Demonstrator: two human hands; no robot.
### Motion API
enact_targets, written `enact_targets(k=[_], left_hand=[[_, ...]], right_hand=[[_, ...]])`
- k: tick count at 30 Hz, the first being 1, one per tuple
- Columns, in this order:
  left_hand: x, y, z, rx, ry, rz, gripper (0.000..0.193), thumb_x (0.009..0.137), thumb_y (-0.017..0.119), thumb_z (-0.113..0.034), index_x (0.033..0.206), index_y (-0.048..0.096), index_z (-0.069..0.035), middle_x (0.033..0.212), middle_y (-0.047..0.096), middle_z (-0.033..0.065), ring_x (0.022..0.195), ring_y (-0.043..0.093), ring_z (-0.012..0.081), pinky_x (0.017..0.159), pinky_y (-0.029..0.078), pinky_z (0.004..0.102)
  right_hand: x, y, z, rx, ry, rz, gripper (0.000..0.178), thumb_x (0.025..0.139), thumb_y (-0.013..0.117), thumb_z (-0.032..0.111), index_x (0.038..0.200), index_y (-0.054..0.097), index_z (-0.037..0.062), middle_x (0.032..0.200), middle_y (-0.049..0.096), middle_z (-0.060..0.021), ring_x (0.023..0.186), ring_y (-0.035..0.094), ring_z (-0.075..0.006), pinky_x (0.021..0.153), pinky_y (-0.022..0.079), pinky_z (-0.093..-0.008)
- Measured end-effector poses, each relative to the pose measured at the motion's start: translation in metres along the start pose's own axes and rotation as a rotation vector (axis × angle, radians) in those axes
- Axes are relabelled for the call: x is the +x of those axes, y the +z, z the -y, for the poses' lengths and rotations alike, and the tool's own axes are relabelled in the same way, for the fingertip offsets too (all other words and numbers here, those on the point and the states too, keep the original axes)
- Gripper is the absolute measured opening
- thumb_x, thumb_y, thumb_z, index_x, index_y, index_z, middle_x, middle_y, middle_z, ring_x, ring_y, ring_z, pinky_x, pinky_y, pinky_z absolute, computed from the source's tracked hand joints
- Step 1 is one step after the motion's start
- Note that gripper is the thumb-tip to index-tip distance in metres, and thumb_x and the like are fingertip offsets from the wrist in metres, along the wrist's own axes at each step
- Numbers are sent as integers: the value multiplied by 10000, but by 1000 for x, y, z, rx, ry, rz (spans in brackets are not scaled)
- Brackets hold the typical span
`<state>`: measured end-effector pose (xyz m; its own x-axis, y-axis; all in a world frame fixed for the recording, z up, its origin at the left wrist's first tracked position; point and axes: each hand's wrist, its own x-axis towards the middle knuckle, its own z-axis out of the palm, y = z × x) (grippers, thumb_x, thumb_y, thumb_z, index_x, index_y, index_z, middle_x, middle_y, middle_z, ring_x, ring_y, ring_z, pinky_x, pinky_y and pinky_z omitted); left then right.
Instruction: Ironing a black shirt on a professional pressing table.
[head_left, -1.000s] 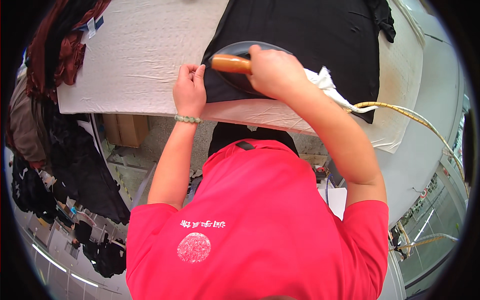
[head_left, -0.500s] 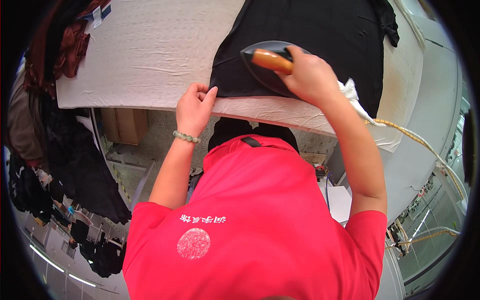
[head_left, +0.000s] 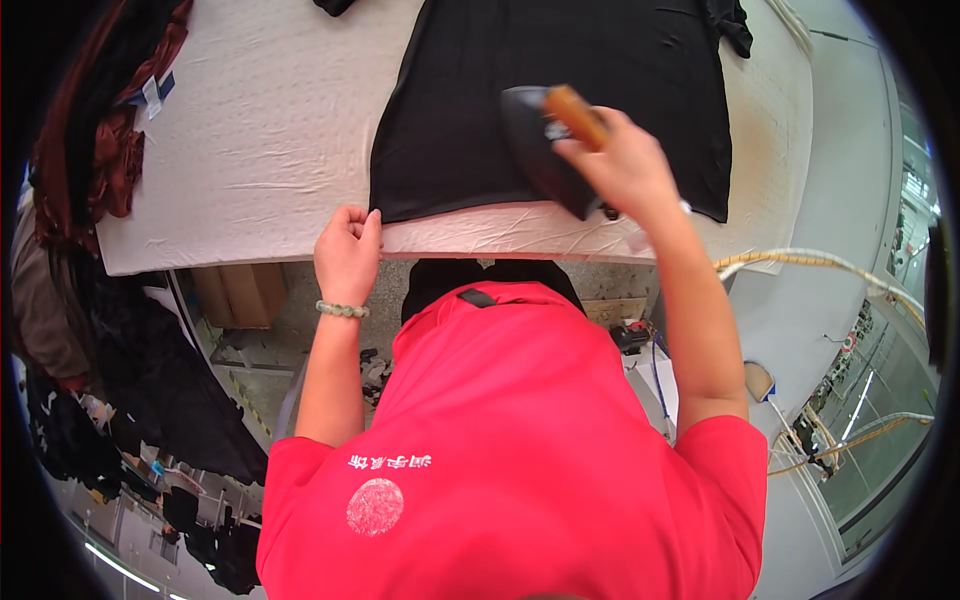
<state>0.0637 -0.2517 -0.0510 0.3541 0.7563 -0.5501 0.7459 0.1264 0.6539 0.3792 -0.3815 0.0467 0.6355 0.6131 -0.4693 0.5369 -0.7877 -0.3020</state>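
Note:
A black short-sleeved garment [head_left: 450, 110] lies spread on the cream padded ironing table [head_left: 250, 140], its hem running along the near edge. My left hand [head_left: 346, 254] is closed at the left corner of that hem, thumb and fingers pinching the cloth. Over the lower part of the garment, my right hand [head_left: 634, 168] grips the wooden handle of a dark iron [head_left: 535, 145]. The iron's tip points away and to the left, while its heel is near the hem. Motion blurs the iron slightly, so I cannot tell whether its sole touches the cloth.
Rust-brown and black garments [head_left: 118, 160] hang over the table's left end, with more dark clothes [head_left: 150, 350] below. A pale hose with a yellow cord [head_left: 800, 258] trails off right. Under the table stands a cardboard box [head_left: 240, 295]. A grey surface [head_left: 770, 320] is at the right.
The iron has turned, its tip swinging from leftward to more away from me, and it sits farther right over the garment. My left hand keeps the hem corner. The whole view has shifted somewhat.

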Motion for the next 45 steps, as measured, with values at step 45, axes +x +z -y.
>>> enact_targets(k=[45], left_hand=[[-73,186,-117,331,1097,21,303,856,731,-139,1131,676,-25,1143,649,105,1079,617,301,931,494,419]], right_hand=[[-62,-77,-363,-10,211,-291,409,898,725,435,1045,725,53,880,732,-198,863,710,-393,777,541,-452]])
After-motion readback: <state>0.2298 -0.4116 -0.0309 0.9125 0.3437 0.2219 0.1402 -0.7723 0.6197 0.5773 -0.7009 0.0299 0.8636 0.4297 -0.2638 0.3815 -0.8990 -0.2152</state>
